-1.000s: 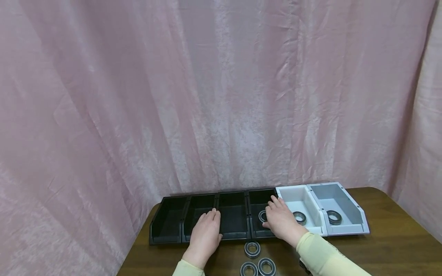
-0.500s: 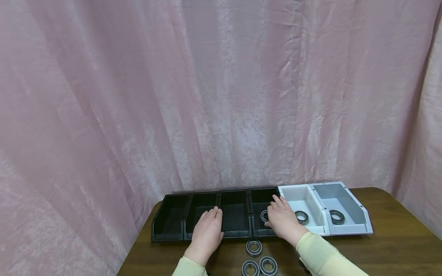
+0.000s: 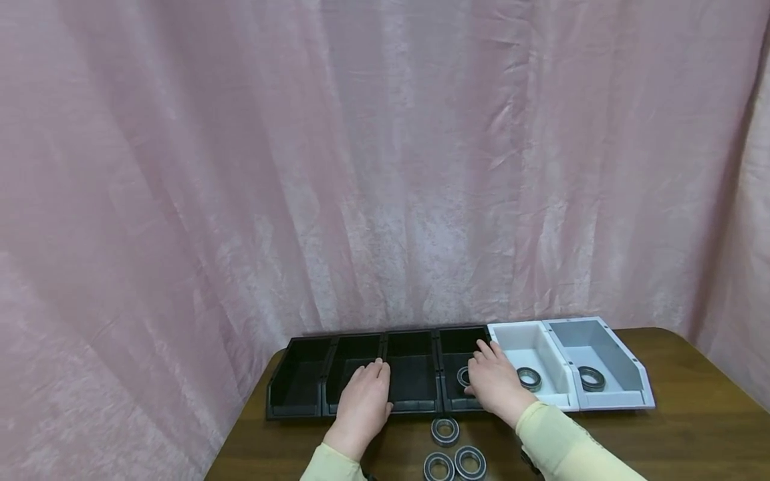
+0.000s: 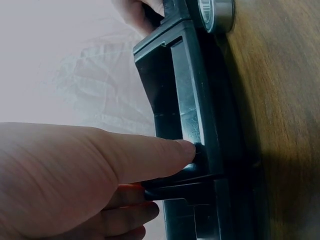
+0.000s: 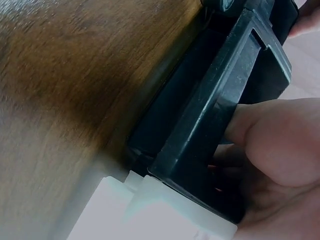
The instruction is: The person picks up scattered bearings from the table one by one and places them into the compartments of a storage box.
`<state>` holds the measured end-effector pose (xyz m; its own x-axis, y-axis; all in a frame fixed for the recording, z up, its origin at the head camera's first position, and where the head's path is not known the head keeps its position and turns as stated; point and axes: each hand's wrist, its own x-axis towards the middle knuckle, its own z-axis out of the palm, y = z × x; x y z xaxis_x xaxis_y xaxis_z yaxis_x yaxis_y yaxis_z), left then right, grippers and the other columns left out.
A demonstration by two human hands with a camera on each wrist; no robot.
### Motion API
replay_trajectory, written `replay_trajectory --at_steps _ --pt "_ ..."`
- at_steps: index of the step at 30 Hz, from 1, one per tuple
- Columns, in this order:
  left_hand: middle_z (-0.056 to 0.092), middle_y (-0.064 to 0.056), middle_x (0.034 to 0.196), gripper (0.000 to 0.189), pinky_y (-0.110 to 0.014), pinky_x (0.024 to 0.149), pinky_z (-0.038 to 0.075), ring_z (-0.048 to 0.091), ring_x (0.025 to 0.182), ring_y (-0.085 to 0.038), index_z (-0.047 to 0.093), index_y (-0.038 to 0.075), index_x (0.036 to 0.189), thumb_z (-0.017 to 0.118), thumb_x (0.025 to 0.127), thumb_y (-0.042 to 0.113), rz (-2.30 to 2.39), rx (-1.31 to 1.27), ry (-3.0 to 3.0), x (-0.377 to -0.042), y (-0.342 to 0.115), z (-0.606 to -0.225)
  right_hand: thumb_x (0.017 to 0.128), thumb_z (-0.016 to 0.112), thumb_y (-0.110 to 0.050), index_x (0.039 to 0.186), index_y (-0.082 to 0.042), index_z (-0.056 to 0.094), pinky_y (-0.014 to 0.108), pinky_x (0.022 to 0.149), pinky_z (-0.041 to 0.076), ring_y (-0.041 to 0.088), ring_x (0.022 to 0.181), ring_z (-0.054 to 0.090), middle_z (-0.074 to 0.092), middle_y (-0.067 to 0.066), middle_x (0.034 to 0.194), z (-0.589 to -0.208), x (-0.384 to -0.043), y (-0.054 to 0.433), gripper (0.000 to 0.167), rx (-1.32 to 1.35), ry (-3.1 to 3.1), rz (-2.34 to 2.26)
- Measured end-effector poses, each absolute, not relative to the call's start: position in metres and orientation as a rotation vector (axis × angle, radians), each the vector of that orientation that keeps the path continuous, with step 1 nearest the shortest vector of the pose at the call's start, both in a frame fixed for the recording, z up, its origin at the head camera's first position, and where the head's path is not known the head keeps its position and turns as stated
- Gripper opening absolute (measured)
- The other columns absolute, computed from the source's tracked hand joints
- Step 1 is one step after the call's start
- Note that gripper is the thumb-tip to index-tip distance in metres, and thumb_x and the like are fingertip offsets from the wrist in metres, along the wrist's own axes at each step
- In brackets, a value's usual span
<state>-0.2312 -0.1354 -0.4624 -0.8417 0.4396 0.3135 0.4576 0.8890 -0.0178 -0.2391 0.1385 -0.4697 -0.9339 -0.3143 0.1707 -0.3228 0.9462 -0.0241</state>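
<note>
A row of black bins (image 3: pixel 411 374) lies along the table, with bearings inside some of the bins. My left hand (image 3: pixel 363 401) rests across the divider left of the third black bin. In the left wrist view its straight thumb (image 4: pixel 165 152) lies against that bin's front lip, and its other fingers (image 4: pixel 130 217) reach past the divider. My right hand (image 3: pixel 496 382) lies at the fourth black bin beside the white bin (image 3: pixel 532 344), fingers extended. Its thumb dips inside the black bin (image 5: pixel 200 125) in the right wrist view. A bearing (image 3: pixel 462 376) shows partly there, beside the right hand.
One bearing (image 3: pixel 530 379) lies in the white bin and another bearing (image 3: pixel 592 379) in the grey bin (image 3: pixel 592 341) at the right end. Several bearings (image 3: pixel 445 431) lie on the wooden table (image 3: pixel 692 401) in front. A pink curtain (image 3: pixel 385 167) hangs behind.
The head view has shifted slightly, so everything appears a little farther right. Both hands keep their places on the bins, and the bearings have not moved.
</note>
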Motion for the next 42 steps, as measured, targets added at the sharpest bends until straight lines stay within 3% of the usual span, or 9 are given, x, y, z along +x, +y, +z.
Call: replay_trajectory --at_steps 11,26,42 --pt "0.070 -0.022 0.144 0.069 -0.050 0.118 0.051 0.068 0.133 -0.035 0.070 -0.005 0.139 0.100 0.082 0.021 -0.041 -0.651 -2.726 -0.230 -0.136 -0.462 0.091 0.090 -0.025 0.122 0.010 0.075 0.066 0.130 0.024 0.049 0.151 0.047 0.072 0.028 0.134 -0.469 -0.244 0.136 0.049 0.485 -2.975 0.056" --pt "0.070 -0.023 0.144 0.070 -0.052 0.117 0.052 0.068 0.132 -0.036 0.070 -0.006 0.138 0.101 0.081 0.020 -0.055 -0.664 -2.729 -0.227 -0.135 -0.464 0.080 0.096 -0.022 0.098 0.002 0.080 0.067 0.130 0.023 0.050 0.145 0.054 0.077 0.023 0.117 -0.477 -0.252 0.137 0.034 0.500 -2.963 0.147" --pt "0.069 -0.023 0.144 0.071 -0.052 0.118 0.051 0.068 0.132 -0.036 0.069 -0.006 0.139 0.101 0.082 0.020 -0.035 -0.664 -2.716 -0.228 -0.135 -0.463 0.083 0.096 -0.024 0.091 -0.006 0.081 0.066 0.131 0.020 0.048 0.146 0.053 0.077 0.022 0.122 -0.472 -0.253 0.134 0.025 0.463 -3.015 0.113"
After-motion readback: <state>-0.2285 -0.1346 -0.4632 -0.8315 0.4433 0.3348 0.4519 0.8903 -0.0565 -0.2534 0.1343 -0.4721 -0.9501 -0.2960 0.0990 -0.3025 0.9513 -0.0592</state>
